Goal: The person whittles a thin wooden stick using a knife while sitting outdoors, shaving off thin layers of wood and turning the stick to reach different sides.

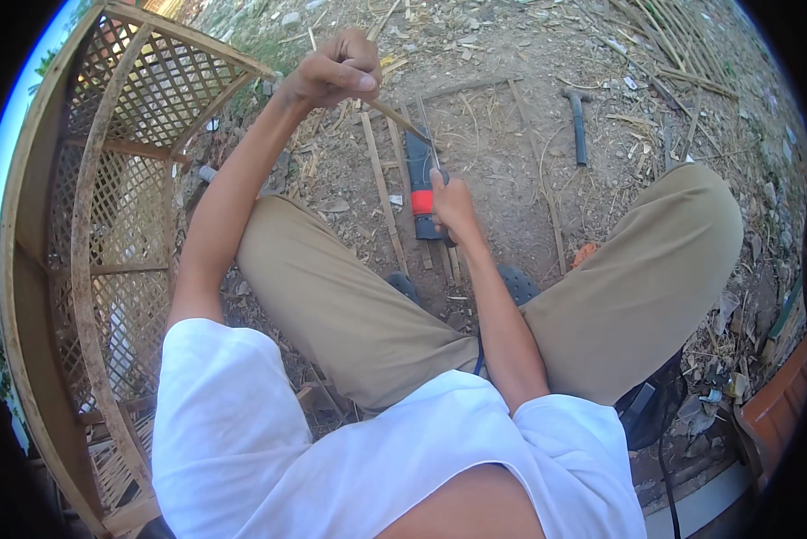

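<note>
While gripping strip [394, 112] in left hand [336, 72], right hand [453, 207] fisted on knife [421, 184]; shaving strip; next needs steady pull, blade angled away.

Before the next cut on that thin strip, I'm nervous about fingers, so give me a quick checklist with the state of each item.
1. Left hand closed on the strip: ok.
2. Right hand closed on the red and black tool: ok.
3. Hands well apart along the strip: ok.
4. Cutting edge visible: cannot tell.
5. Hammer lying away from both hands: ok.
6. Gloves on: not ok, both hands bare.
</note>
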`<state>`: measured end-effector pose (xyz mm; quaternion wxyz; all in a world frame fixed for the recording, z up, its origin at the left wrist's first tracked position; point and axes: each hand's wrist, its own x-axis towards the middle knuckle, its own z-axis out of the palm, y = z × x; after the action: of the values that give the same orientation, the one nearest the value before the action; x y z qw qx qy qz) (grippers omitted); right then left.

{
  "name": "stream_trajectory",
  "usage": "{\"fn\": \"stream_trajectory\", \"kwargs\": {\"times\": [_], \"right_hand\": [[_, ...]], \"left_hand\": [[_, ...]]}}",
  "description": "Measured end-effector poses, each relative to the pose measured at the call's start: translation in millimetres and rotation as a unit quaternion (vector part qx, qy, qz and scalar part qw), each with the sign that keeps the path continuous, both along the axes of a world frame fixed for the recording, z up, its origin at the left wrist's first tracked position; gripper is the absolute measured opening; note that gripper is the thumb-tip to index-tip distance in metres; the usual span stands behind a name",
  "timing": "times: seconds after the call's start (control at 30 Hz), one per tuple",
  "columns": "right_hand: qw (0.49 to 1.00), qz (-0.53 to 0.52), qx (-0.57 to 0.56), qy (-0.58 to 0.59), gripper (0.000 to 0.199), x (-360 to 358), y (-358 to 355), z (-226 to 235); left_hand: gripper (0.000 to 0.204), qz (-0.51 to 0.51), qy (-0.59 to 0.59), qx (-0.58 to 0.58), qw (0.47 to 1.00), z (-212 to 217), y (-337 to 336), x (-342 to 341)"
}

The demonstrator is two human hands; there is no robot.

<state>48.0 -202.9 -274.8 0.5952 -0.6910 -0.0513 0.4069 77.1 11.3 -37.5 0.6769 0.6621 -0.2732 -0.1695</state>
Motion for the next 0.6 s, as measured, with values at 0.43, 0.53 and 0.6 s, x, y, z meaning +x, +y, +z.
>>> {"fn": "stream_trajectory", "kwargs": {"times": [0.43,0.53,0.6], "right_hand": [[0.973,0.077,0.138,-0.168,0.048,-1,3,111],[0.973,0.081,0.112,-0.184,0.048,-4,5,119],[0.975,0.091,0.098,-0.18,0.049,-6,5,110]], "left_hand": [[0.057,-0.025,0.026,-0.01,0.999,-3,15,-11],[0.056,-0.033,0.017,-0.003,0.999,-3,20,-18],[0.056,-0.009,0.012,0.005,1.0,-3,23,-27]]}}
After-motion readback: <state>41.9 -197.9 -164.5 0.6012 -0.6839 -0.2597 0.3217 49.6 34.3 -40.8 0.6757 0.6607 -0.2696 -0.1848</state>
